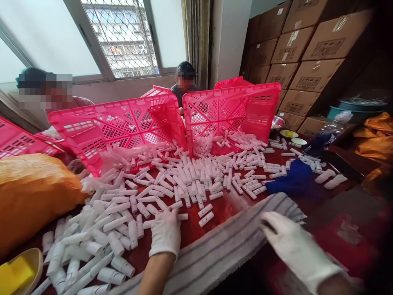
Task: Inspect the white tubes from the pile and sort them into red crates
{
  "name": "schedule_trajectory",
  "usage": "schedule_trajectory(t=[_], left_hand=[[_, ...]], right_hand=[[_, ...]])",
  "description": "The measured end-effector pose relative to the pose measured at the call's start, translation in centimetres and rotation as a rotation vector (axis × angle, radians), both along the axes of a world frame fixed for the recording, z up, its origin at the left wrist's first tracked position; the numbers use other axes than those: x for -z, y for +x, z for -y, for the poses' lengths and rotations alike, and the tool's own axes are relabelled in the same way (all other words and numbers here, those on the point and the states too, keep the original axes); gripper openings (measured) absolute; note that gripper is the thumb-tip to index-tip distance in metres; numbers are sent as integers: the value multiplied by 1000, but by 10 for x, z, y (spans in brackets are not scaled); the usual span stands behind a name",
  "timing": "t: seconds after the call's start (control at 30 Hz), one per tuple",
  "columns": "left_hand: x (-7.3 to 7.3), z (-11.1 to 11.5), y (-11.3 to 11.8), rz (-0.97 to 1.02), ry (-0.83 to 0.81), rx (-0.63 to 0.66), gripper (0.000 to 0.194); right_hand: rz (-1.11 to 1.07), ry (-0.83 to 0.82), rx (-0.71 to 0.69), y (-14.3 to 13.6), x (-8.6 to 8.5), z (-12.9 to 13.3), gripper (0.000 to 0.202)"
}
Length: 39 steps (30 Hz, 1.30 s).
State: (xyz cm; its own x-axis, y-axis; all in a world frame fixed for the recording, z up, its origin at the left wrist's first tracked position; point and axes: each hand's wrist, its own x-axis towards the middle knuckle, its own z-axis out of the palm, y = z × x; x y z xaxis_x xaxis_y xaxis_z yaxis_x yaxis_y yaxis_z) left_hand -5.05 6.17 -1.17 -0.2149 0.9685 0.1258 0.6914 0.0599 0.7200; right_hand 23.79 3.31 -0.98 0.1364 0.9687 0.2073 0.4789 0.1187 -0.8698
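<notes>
My left hand (166, 231), in a white glove, rests on the dark red table (222, 209) with its fingertips touching a small white tube (176, 205) at the edge of a big heap of white plastic tubes (172, 180). My right hand (293, 241), also in a white glove, lies on the right end of a grey striped towel (227, 246) spread along the table's near edge. Whether the left fingers grip a tube I cannot tell; the right hand holds nothing.
Two pink plastic crates (123, 127) (233, 110) lie tipped on their sides behind the heap. An orange sack (30, 192) sits at left, a blue cloth (293, 178) at right. Two other people sit behind the crates. Cardboard boxes (307, 49) are stacked at back right.
</notes>
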Motion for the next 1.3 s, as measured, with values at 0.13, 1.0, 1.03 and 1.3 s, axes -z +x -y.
schedule_trajectory(t=[0.13, 1.0, 1.03, 1.3], left_hand=[[4, 3, 2, 14, -34, 39, 16], [-9, 60, 60, 459, -145, 93, 32], [-6, 61, 64, 436, -118, 58, 33], [3, 62, 70, 282, -46, 88, 33]], right_hand=[[322, 40, -394, -63, 5, -50, 9], [-293, -232, -393, -90, -29, -34, 38], [-281, -266, -415, -92, -31, -29, 37], [-563, -182, -256, -86, -19, -11, 36]])
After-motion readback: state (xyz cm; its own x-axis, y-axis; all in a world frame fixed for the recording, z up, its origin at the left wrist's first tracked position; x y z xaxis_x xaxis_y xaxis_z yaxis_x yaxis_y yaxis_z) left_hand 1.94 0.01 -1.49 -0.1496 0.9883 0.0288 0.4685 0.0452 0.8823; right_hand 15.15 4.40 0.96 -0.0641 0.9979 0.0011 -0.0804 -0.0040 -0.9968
